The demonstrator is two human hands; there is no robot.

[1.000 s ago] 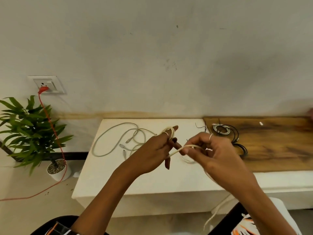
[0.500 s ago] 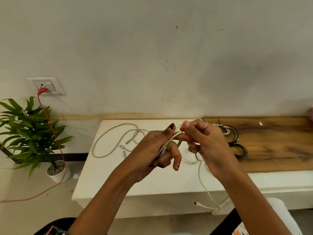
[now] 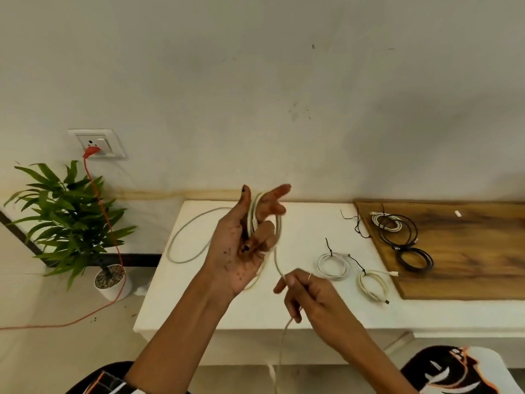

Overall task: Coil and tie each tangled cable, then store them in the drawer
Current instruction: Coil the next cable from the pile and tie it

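My left hand [image 3: 250, 240] is raised palm-up over the white table [image 3: 284, 305], with several loops of a cream cable [image 3: 252, 214] wound round its fingers. My right hand [image 3: 309, 294] is lower, near the table's front, pinching the same cable's free run, which hangs down past the table edge. Two tied white coils [image 3: 332, 265] [image 3: 373, 284] lie on the table to the right. A loose grey cable [image 3: 184, 240] sprawls behind my left hand. No drawer shows.
A wooden board [image 3: 468, 251] at the right carries a white coil and black coils [image 3: 403, 231]. Black ties [image 3: 356, 226] lie near its corner. A potted plant [image 3: 71, 217] stands on the floor at left, beside a red cord [image 3: 108, 223] plugged into a wall socket.
My left hand turned palm-up and rose with the loops on it. My right hand came away from it and dropped toward the table's front, drawing the cable's free run down.
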